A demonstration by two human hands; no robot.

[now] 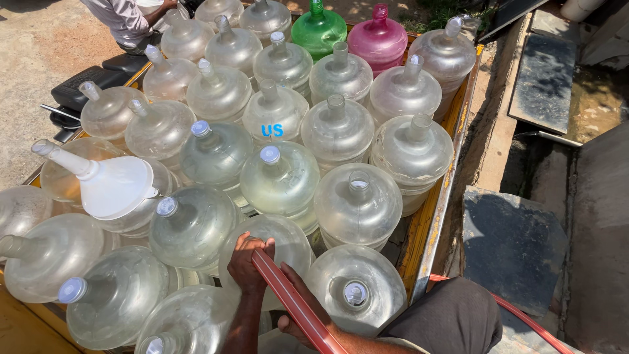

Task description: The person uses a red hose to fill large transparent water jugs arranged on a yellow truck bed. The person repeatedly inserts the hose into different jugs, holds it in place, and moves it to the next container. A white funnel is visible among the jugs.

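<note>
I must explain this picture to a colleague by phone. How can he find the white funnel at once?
Start with the yellow-edged cart bed packed with big water jugs. Go to its left side, where a white funnel lies across the jug tops. Unlike the clear jugs around it, it is opaque white, with a wide cone and a thin spout.

Two bare forearms without sleeves, left hand (247,263) and right hand (295,308) ungloved, no rings or watch in view, dark grey trousers (452,321) over a bent knee, cloth smooth and unpatterned
</note>
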